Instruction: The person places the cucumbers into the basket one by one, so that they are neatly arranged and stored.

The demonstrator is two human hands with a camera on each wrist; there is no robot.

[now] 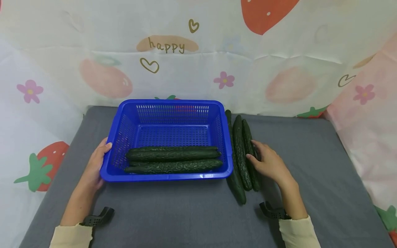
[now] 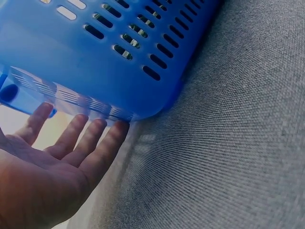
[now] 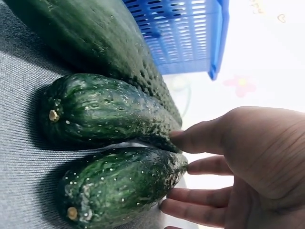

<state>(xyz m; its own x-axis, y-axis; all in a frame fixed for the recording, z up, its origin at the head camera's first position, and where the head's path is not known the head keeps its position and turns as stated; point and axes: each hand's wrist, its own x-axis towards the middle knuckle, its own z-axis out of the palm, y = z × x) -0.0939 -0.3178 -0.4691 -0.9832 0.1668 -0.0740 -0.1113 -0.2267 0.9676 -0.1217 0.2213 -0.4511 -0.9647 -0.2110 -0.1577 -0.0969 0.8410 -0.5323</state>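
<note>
A blue plastic basket (image 1: pixel 167 177) with slotted walls holds several dark green cucumbers (image 1: pixel 173 155) lying lengthwise along its near side. My left hand (image 1: pixel 95 166) holds the basket's left rim, thumb over the edge, fingertips against the outer wall in the left wrist view. Three more cucumbers lie side by side right of the basket: the longest (image 1: pixel 236 186) against it, a middle one (image 1: pixel 241 155) and the rightmost (image 1: pixel 250 151). Over the rightmost my right hand (image 1: pixel 270 162) spreads, thumb on its left side and fingers on its right, not closed round it.
Grey cloth (image 1: pixel 173 213) covers the table. Behind it hangs a white printed curtain (image 1: pixel 198 75), which continues down both sides. A black wrist strap (image 1: pixel 97 217) is on the left arm, with a similar strap (image 1: pixel 274 210) on the right.
</note>
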